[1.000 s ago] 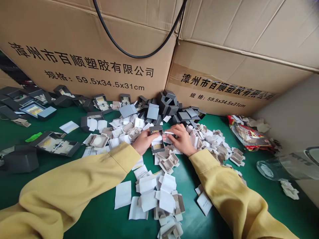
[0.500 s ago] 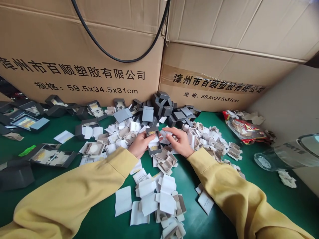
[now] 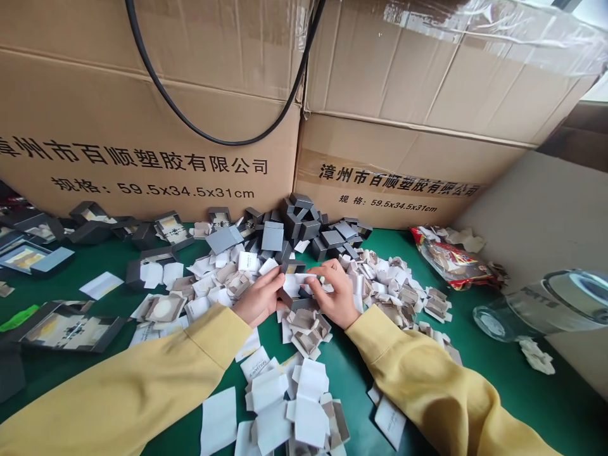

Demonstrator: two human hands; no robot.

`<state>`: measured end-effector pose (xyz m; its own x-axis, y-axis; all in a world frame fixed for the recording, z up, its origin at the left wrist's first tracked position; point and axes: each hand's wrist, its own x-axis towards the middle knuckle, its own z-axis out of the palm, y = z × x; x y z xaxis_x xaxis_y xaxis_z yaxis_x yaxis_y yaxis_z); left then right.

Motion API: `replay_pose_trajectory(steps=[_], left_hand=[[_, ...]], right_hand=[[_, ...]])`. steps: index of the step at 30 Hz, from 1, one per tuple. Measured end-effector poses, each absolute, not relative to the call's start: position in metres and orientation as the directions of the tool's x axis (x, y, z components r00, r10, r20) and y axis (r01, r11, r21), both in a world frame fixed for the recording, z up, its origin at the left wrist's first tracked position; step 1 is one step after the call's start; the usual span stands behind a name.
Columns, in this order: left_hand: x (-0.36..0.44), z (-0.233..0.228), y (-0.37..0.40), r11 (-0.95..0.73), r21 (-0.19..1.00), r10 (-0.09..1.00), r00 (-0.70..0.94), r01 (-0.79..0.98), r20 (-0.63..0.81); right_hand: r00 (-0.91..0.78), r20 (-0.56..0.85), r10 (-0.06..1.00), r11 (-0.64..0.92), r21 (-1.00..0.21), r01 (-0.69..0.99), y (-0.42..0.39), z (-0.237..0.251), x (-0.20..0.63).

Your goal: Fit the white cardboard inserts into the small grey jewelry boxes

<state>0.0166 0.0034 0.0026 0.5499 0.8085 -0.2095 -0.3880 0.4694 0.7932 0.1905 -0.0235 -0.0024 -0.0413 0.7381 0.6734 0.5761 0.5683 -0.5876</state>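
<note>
My left hand (image 3: 260, 297) is closed around the side of a small dark grey box (image 3: 303, 304), which is open and held above the green table. A white card insert (image 3: 297, 278) lies across the box's opening. My right hand (image 3: 336, 296) pinches the right end of this insert between thumb and fingers. Right below the box are several folded grey-brown card inserts (image 3: 306, 329). Heaps of white and grey card pieces (image 3: 228, 278) spread on both sides of my hands.
Dark boxes (image 3: 304, 221) are piled behind my hands, with opened ones (image 3: 76, 326) at the left. Large cartons (image 3: 204, 120) wall off the back, a black cable (image 3: 228, 142) hanging before them. At right are a red snack bag (image 3: 451, 256) and a clear jug (image 3: 536, 304).
The white card has gone from beside the box to across its opening, in my right hand. The box has tilted. The whole view has shifted, with the scene lower and slightly left.
</note>
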Motion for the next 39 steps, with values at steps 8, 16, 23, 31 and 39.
replay_pose_trajectory(steps=[8, 16, 23, 31, 39], left_hand=[[0.0179, 0.0037, 0.0005, 0.446, 0.839, 0.808, 0.543, -0.311, -0.229], [0.0166, 0.0000, 0.0027, 0.401, 0.879, 0.799, 0.568, -0.259, -0.197], [0.0169, 0.0007, 0.0025, 0.389, 0.886, 0.804, 0.563, -0.252, -0.193], [0.0163, -0.0019, 0.0028, 0.375, 0.892, 0.787, 0.595, -0.252, -0.163], [0.0150, -0.0049, 0.0043, 0.398, 0.879, 0.774, 0.610, -0.264, -0.168]], right_hand=[[-0.099, 0.650, 0.754, 0.596, -0.612, 0.520, -0.0242, -0.0025, 0.1881], [-0.177, 0.611, 0.772, 0.590, -0.586, 0.556, -0.0197, -0.0040, 0.1908], [-0.161, 0.646, 0.746, 0.618, -0.581, 0.529, -0.0181, -0.0027, 0.1907], [-0.058, 0.636, 0.769, 0.576, -0.652, 0.493, -0.0211, -0.0032, 0.1889], [-0.010, 0.628, 0.778, 0.557, -0.682, 0.473, -0.0224, -0.0047, 0.1880]])
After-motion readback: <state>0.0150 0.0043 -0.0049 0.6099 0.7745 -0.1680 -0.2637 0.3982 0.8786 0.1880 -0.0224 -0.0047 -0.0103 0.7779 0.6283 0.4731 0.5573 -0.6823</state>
